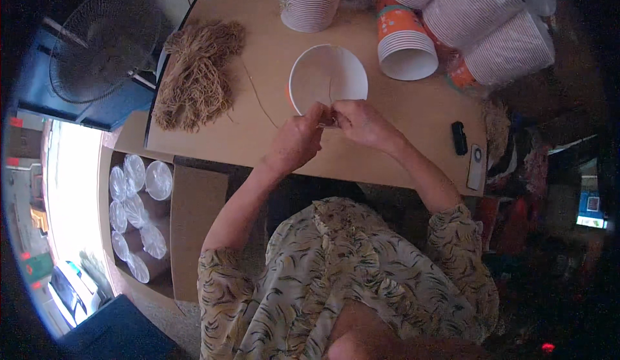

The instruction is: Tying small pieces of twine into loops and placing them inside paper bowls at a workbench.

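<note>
A white paper tub [298, 79] lies tipped on the table, its wide mouth turned up toward me and an orange patch on its left side. At its near rim my left hand [298, 139] and my right hand [363, 124] meet, fingertips pinched together. A thin brown string [257, 98] runs across the table into my left hand. Another short length stands up between the fingers against the tub's white inside. My fingers hide the exact grip and any knot. To the left lies a thick bundle of crinkled brown strings [200, 76].
Stacked white tubs [311, 1] stand at the back; orange-and-white tubs [407, 47] and wrapped stacks [475, 11] fill the back right. A black tool [458, 138] and a pale tag [475, 166] lie near the right edge. A carton [197, 231] with plastic-wrapped round items and a fan [106, 43] are left.
</note>
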